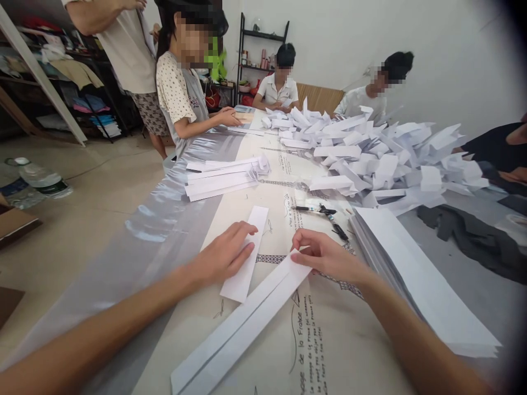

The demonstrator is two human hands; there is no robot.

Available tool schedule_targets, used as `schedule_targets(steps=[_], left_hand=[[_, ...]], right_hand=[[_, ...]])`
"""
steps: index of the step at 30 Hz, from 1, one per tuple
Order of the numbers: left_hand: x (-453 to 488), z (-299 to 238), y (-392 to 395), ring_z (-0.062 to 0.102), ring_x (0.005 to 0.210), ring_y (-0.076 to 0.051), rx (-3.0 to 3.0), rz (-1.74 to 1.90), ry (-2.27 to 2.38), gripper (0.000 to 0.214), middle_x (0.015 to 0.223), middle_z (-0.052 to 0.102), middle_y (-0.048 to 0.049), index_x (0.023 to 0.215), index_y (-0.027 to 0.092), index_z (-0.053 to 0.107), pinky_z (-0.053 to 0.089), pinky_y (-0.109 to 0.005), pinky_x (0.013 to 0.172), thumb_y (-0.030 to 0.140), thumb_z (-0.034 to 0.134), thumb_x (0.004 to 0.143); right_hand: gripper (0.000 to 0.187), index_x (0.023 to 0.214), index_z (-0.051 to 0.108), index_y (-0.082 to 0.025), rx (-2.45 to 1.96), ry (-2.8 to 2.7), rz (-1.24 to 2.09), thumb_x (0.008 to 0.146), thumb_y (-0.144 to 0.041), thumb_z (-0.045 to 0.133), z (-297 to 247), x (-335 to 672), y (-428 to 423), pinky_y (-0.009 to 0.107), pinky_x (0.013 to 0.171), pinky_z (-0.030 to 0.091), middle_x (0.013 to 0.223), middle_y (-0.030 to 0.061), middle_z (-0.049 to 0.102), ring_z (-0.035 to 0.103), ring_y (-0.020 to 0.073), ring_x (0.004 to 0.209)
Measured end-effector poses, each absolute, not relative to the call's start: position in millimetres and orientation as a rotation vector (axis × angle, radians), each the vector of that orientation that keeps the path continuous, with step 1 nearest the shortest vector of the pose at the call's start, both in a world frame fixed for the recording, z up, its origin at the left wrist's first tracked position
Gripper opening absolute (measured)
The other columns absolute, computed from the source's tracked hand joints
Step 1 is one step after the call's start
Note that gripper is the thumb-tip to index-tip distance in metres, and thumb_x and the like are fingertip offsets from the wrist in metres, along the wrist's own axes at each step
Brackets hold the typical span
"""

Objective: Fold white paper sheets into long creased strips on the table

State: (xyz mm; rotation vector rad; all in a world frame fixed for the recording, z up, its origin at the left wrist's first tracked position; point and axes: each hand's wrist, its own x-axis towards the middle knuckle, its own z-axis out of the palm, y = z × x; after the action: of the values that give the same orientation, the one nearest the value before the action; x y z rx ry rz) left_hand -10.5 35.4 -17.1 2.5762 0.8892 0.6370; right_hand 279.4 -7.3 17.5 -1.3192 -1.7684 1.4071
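Printed tablecloth [337, 329] bears heaped folded papers [370, 148] at far right. Left hand [226, 249], half curled, rests on a short strip [241, 282]; right hand [325, 252] pinches a longer strip [251, 329] by its far end.

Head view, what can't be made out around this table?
Head view, lined strip: near end cut off by the bottom edge.
Head view, short strip: part hidden by the left hand.
Head view, far printed lettering: too small to read.
Head view, person in patterned shorts: head cut off by the top edge.
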Motion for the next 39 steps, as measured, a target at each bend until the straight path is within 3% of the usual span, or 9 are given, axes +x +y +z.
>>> schedule_targets(steps=[3, 7, 12, 18, 22, 24, 28, 32, 39], left_hand=[[-20, -19, 47, 0.055, 0.126, -0.028, 2.735, 0.513, 0.748, 0.032, 0.138, 0.057, -0.0135, 0.129, 0.019, 0.056, 0.047, -0.044, 0.107, 0.036, 0.038, 0.109], [-27, -11, 52, 0.055, 0.123, -0.028, 2.776, 0.417, 0.705, 0.035, 0.136, 0.059, -0.0117, 0.129, 0.022, 0.061, 0.045, -0.045, 0.107, 0.038, 0.037, 0.11], [-27, -5, 49, 0.055, 0.119, -0.03, 2.826, 0.321, 0.638, 0.041, 0.138, 0.057, -0.014, 0.144, 0.025, 0.052, 0.046, -0.047, 0.102, 0.043, 0.041, 0.108], [-25, -27, 45, 0.032, 0.149, -0.036, 2.81, 0.355, 0.856, 0.07, 0.16, 0.042, -0.0144, 0.157, 0.024, 0.039, 0.031, -0.054, 0.119, 0.065, 0.047, 0.101], [-21, -28, 40, 0.015, 0.158, -0.039, 2.786, 0.229, 0.945, 0.1, 0.168, 0.025, -0.023, 0.163, 0.012, 0.019, 0.02, -0.056, 0.125, 0.08, 0.043, 0.094], [-19, -29, 37, 0.014, 0.158, -0.04, 2.787, 0.238, 1.029, 0.104, 0.168, 0.021, -0.0259, 0.162, 0.008, 0.02, 0.02, -0.056, 0.125, 0.083, 0.039, 0.093], [-16, -35, 30, 0.016, 0.157, -0.044, 2.77, 0.239, 1.192, 0.099, 0.167, 0.024, -0.0276, 0.157, 0.006, 0.033, 0.018, -0.06, 0.124, 0.083, 0.032, 0.095], [-14, -35, 27, 0.015, 0.158, -0.04, 2.686, 0.217, 1.178, 0.097, 0.169, 0.019, -0.0256, 0.162, 0.009, 0.02, 0.014, -0.059, 0.126, 0.08, 0.032, 0.097], [-10, -32, 28, 0.016, 0.157, -0.041, 2.572, 0.471, 1.226, 0.11, 0.169, 0.017, -0.0253, 0.159, 0.015, 0.019, 0.02, -0.062, 0.125, 0.087, 0.05, 0.084]], right_hand=[[0.025, 0.11, 0.066, -0.024, -1.174, -1.725, 1.609, 0.092, -0.04, 0.07, 30, 287, -13, 0.02, 0.037, 0.039, 0.081, -0.0035, 0.065, 0.052, 0.0067, 0.042], [0.017, 0.09, 0.076, -0.024, -1.057, -1.471, 1.332, 0.089, -0.041, 0.072, 25, 285, -13, 0.024, 0.035, 0.045, 0.079, -0.0009, 0.069, 0.054, 0.0087, 0.041], [0.015, 0.095, 0.079, -0.027, -1.12, -1.06, 0.764, 0.089, -0.039, 0.073, 2, 266, -5, 0.036, 0.062, 0.063, 0.095, 0.0044, 0.075, 0.071, 0.0209, 0.08], [0.016, 0.102, 0.077, -0.025, -1.085, -0.842, 0.438, 0.092, -0.037, 0.073, 2, 263, -9, 0.045, 0.087, 0.066, 0.111, 0.0053, 0.073, 0.07, 0.0243, 0.108], [0.026, 0.106, 0.078, -0.021, -1.097, -0.776, 0.406, 0.089, -0.041, 0.076, 6, 251, -13, 0.052, 0.095, 0.063, 0.112, 0.0068, 0.073, 0.075, 0.026, 0.102], [0.033, 0.114, 0.076, -0.02, -1.108, -0.793, 0.434, 0.09, -0.043, 0.075, 6, 245, -14, 0.055, 0.097, 0.062, 0.113, 0.0077, 0.073, 0.078, 0.0254, 0.092], [0.037, 0.121, 0.073, -0.02, -1.088, -0.807, 0.343, 0.093, -0.043, 0.072, 7, 247, -14, 0.056, 0.098, 0.061, 0.117, 0.0088, 0.072, 0.078, 0.0248, 0.093], [0.04, 0.13, 0.069, -0.021, -1.188, -0.955, 0.19, 0.094, -0.039, 0.07, -2, 247, -17, 0.054, 0.092, 0.063, 0.121, 0.0105, 0.072, 0.071, 0.0268, 0.109], [0.028, 0.121, 0.074, -0.02, -1.189, -1.628, 0.022, 0.094, -0.019, 0.064, -11, 217, -30, 0.036, 0.067, 0.064, 0.097, 0.0082, 0.076, 0.071, 0.0201, 0.08]])
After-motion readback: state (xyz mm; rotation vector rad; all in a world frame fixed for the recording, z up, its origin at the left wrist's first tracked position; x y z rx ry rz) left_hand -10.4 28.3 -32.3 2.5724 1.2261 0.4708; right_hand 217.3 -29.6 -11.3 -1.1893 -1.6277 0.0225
